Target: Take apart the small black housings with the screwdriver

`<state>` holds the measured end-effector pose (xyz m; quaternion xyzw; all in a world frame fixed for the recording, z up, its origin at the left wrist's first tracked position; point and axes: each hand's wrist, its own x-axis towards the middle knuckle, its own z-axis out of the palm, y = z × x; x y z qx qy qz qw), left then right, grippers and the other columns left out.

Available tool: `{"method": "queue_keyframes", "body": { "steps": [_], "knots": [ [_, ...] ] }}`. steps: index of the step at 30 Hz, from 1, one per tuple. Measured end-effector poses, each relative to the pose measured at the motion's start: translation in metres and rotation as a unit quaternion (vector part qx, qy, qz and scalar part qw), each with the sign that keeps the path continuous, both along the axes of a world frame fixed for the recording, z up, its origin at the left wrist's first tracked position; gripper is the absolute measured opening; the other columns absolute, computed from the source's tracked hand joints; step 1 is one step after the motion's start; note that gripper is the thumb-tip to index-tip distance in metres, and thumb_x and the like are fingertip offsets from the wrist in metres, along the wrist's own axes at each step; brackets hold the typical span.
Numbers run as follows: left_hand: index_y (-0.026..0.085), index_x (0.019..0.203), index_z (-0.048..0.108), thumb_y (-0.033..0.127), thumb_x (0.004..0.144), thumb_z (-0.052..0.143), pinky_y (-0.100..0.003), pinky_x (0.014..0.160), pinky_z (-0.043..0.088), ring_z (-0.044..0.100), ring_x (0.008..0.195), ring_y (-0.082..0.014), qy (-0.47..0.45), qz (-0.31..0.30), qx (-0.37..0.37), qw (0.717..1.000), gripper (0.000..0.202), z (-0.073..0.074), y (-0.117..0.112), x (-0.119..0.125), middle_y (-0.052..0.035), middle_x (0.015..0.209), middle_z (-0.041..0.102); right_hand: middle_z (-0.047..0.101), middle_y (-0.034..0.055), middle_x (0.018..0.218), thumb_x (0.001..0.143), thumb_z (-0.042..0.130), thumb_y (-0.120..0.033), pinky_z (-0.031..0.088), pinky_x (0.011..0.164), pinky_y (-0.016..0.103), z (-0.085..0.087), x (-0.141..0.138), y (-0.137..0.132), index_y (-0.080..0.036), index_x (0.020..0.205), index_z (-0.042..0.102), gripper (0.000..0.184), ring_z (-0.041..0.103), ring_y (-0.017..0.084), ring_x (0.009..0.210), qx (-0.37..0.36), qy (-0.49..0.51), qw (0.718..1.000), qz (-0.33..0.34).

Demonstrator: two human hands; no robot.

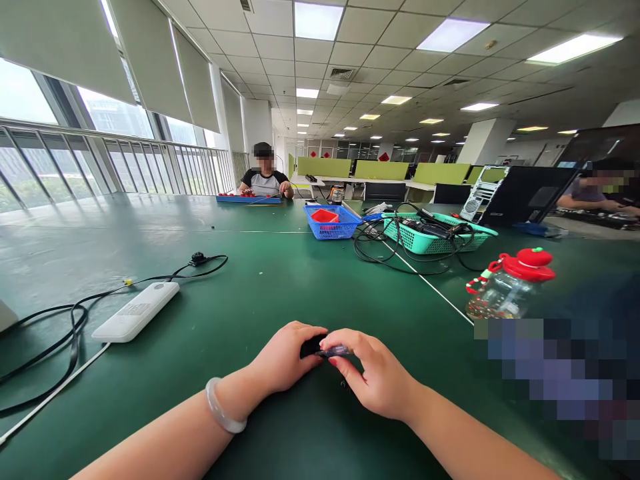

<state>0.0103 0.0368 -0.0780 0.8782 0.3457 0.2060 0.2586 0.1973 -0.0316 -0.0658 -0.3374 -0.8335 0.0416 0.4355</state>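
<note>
Green bench (260, 287); both of the person's hands at work near its close edge, centre.

Left grip (287, 357): fingers curled over the top, thumb below, closed about a small dark object (313, 345). The object sits in the space between thumb and fingers, largely covered by them; its outline is not readable. Pale bracelet (225, 407) on the left wrist.

Right grip (373, 370): index finger above, thumb beneath, pinching a thin, translucent purplish piece (337, 351). The piece lies along the underside of the index finger, its inner end meeting the dark object at the left fingertips. Whether the two are joined or one item cannot be told. Tips of both hands nearly meet here. A small black bit (345, 385) shows on the bench just below the right thumb; identity unclear.

Surroundings: white power block (137, 311) with cables to the left, well apart from the hands. Clear bottle with red lid (510, 293) to the right. Farther back, blue basket (333, 231) holding a red container (325, 216), and beside it a teal basket (420, 245) heaped with black cables (435, 227). Co-worker (265, 179) seated at the far end, behind a blue tray (249, 200).
</note>
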Motion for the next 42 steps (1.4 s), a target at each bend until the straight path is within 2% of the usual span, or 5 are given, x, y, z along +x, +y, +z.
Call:
{"method": "queue_keyframes", "body": {
  "steps": [8,16,31,36,42],
  "knots": [
    [0.025,0.126,0.057,0.027,0.080,0.064,-0.040,0.102,0.044,0.056,0.113,-0.0230,0.011,0.002,0.002,1.000,0.047,-0.003,-0.001,0.000,-0.0053,0.122,0.066,0.070,0.0046,0.098,0.085,0.050,-0.003,0.059,0.085,0.040,0.002,-0.002,-0.008,-0.028,0.125,0.044,0.048,0.069,0.020,0.094,0.141,0.061,0.988,-0.006],
    [0.028,0.125,0.057,0.020,0.079,0.063,-0.039,0.099,0.045,0.057,0.109,-0.0221,0.012,-0.022,0.021,0.999,0.047,-0.004,0.000,-0.001,-0.0041,0.116,0.067,0.069,0.0025,0.090,0.088,0.051,-0.012,0.059,0.083,0.036,-0.003,0.000,0.003,-0.027,0.110,0.051,0.027,0.069,0.018,0.086,0.052,0.046,0.992,-0.103],
    [0.029,0.129,0.051,0.019,0.095,0.035,-0.042,0.102,0.048,0.047,0.117,-0.0213,0.029,-0.053,0.178,0.982,0.040,0.000,-0.009,0.001,-0.0060,0.130,0.054,0.071,0.0018,0.099,0.089,0.047,-0.010,0.058,0.087,0.036,0.001,0.004,0.004,-0.028,0.113,0.053,0.031,0.069,0.018,0.095,0.004,0.030,0.999,-0.037],
    [0.029,0.136,0.045,0.012,0.091,0.033,-0.045,0.102,0.047,0.048,0.117,-0.0229,0.011,0.032,0.162,0.986,0.050,-0.005,-0.004,-0.003,-0.0085,0.129,0.051,0.070,0.0030,0.098,0.086,0.048,-0.003,0.055,0.093,0.043,0.003,0.000,-0.003,-0.029,0.124,0.045,0.046,0.068,0.018,0.094,0.111,0.067,0.991,0.012],
    [0.028,0.133,0.050,0.012,0.088,0.033,-0.047,0.101,0.047,0.050,0.115,-0.0260,0.085,0.131,0.168,0.973,0.050,-0.010,0.004,-0.008,-0.0098,0.132,0.050,0.068,0.0048,0.095,0.089,0.049,-0.008,0.058,0.081,0.037,-0.006,0.014,0.007,-0.027,0.123,0.045,0.039,0.068,0.018,0.089,0.082,0.159,0.980,-0.087]
  ]
}}
